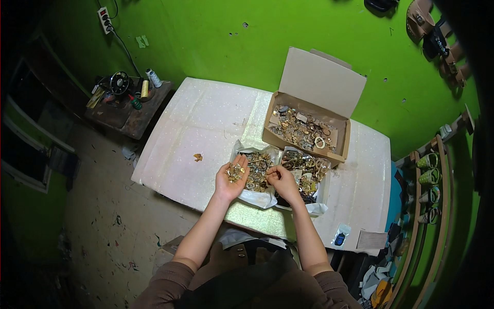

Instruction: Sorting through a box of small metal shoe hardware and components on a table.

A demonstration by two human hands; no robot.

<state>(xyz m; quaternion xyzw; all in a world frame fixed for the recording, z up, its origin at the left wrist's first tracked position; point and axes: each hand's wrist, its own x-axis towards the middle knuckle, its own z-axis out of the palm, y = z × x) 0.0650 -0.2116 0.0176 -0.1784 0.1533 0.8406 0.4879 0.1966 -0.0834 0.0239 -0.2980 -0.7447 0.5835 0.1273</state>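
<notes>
My left hand (230, 181) lies palm up beside the left tray, with a small heap of gold-coloured metal fittings (235, 172) resting in it. Over the right side of the left tray, my right hand (282, 181) has its thumb and fingers pinched together; whatever is between them is too small to make out. Mixed gold and silver metal pieces (257, 177) fill the left tray, which is lined with white plastic (260, 199). Adjoining it, the right tray holds darker chains and brown pieces (298, 160). One small gold-brown piece (198, 157) sits alone on the table at left.
Behind the trays stands an open cardboard box (319, 85) with more metal pieces. The pale table (206, 110) also bears a small clear packet (340, 236) and a ridged card (371, 240). A sewing machine table (126, 121) is at left; a wooden shoe rack (411, 206) stands right.
</notes>
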